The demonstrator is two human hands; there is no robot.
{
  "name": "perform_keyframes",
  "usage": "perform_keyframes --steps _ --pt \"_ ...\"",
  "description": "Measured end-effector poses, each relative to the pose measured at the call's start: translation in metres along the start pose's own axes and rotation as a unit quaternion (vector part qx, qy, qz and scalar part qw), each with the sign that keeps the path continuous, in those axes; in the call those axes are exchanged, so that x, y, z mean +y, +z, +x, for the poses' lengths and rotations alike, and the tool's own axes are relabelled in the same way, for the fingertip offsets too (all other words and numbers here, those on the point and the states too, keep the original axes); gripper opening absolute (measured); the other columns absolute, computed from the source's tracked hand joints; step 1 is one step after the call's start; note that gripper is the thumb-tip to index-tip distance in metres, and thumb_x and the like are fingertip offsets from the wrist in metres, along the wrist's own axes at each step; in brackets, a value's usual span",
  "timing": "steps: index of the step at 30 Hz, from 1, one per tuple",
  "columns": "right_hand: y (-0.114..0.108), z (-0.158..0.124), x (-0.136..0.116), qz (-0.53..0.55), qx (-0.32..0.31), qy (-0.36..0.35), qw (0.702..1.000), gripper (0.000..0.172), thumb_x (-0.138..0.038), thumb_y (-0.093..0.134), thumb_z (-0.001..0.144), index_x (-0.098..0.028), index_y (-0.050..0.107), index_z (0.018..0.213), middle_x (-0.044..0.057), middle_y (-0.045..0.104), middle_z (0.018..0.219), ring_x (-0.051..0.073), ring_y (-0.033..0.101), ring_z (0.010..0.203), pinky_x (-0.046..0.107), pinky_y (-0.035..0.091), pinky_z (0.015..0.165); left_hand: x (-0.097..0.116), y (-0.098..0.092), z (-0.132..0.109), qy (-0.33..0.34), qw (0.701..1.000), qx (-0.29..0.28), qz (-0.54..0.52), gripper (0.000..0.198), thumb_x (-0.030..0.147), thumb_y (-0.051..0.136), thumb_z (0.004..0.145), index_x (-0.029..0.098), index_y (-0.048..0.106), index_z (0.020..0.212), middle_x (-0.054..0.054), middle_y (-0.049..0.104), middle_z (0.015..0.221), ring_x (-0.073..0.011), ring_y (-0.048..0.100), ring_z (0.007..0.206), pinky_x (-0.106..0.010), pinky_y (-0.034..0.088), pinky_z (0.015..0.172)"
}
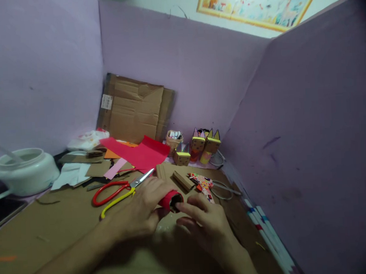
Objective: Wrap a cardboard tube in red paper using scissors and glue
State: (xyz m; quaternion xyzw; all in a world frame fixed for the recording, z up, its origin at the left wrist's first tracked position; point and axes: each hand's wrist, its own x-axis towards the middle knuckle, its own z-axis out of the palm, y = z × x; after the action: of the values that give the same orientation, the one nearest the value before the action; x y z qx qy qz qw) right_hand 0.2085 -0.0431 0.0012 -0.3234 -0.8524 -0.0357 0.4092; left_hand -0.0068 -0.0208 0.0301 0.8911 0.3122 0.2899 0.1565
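Note:
A short tube [167,200] wrapped in red paper is gripped in my left hand [146,202], its dark open end facing right. The fingers lie over its top and the thumb is underneath. My right hand [206,223] is at that end, one fingertip touching the rim or just inside the opening. Its fingers are apart. Beyond my left hand lie scissors [127,187] with one red and one yellow handle, blades pointing away to the right. A folded cardboard strip [183,180] and a patterned paper piece [202,183] rest past my right hand.
Red paper [145,153] lies among scraps at the back. Cardboard sheets [135,106] lean on the purple wall. A white pot [27,171] stands at left. Several cardboard figures with pointed ears [198,144] and a cup of markers [173,139] stand behind. White rolls [270,234] line the right.

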Motion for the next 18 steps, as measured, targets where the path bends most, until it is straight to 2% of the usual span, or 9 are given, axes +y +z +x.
perform_keyframes --steps 3,7,11,14,16,18 --pt "0.006 -0.001 -0.003 -0.024 -0.043 0.000 0.999 0.026 -0.024 0.056 0.089 -0.026 0.062 0.114 0.006 0.070 0.086 0.014 0.065 0.067 0.023 0.048 0.056 0.000 0.002 -0.002 -0.006 1.000 -0.030 -0.001 0.045 0.000 0.044 0.070 0.022 0.050 0.108 -0.004 0.055 0.104 -0.0218 0.048 0.097 -0.037 0.040 0.087" --pt "0.007 0.000 -0.007 -0.021 -0.024 0.007 0.999 0.014 -0.021 0.052 0.091 -0.021 0.066 0.094 0.008 0.072 0.085 0.016 0.067 0.070 0.023 0.047 0.056 0.004 0.005 -0.001 -0.023 0.998 -0.056 -0.020 0.033 0.001 0.043 0.075 0.022 0.052 0.100 -0.004 0.055 0.100 -0.0212 0.050 0.095 -0.035 0.041 0.086" --pt "0.005 0.002 -0.012 -0.012 -0.006 0.007 1.000 0.024 -0.013 0.043 0.090 -0.021 0.061 0.077 0.007 0.068 0.075 0.016 0.064 0.063 0.023 0.045 0.053 0.009 0.007 0.001 -0.026 0.997 -0.055 -0.036 0.029 0.001 0.043 0.076 0.020 0.051 0.096 -0.004 0.055 0.097 -0.0201 0.049 0.092 -0.033 0.042 0.083" --pt "0.004 0.003 -0.012 0.003 0.000 0.006 1.000 0.020 -0.014 0.044 0.090 -0.021 0.060 0.079 0.008 0.069 0.076 0.016 0.065 0.065 0.023 0.046 0.055 0.008 0.007 0.002 -0.012 0.998 -0.048 -0.037 0.029 0.001 0.042 0.075 0.020 0.050 0.096 -0.005 0.055 0.095 -0.0205 0.049 0.090 -0.033 0.042 0.082" --pt "0.006 0.002 -0.010 0.011 -0.014 0.027 0.999 0.011 -0.021 0.051 0.090 -0.020 0.062 0.087 0.007 0.071 0.076 0.016 0.066 0.063 0.023 0.045 0.054 0.007 0.005 0.002 -0.016 0.999 -0.048 -0.018 0.032 0.000 0.041 0.073 0.020 0.050 0.096 -0.005 0.054 0.095 -0.0212 0.048 0.089 -0.035 0.042 0.082" --pt "0.008 0.001 -0.009 0.012 -0.029 0.046 0.998 0.009 -0.026 0.056 0.089 -0.020 0.062 0.092 0.005 0.072 0.071 0.015 0.066 0.056 0.023 0.043 0.051 0.006 0.004 0.003 -0.022 0.999 -0.046 0.002 0.036 -0.001 0.041 0.070 0.020 0.051 0.097 -0.005 0.054 0.097 -0.0222 0.047 0.092 -0.036 0.041 0.083"
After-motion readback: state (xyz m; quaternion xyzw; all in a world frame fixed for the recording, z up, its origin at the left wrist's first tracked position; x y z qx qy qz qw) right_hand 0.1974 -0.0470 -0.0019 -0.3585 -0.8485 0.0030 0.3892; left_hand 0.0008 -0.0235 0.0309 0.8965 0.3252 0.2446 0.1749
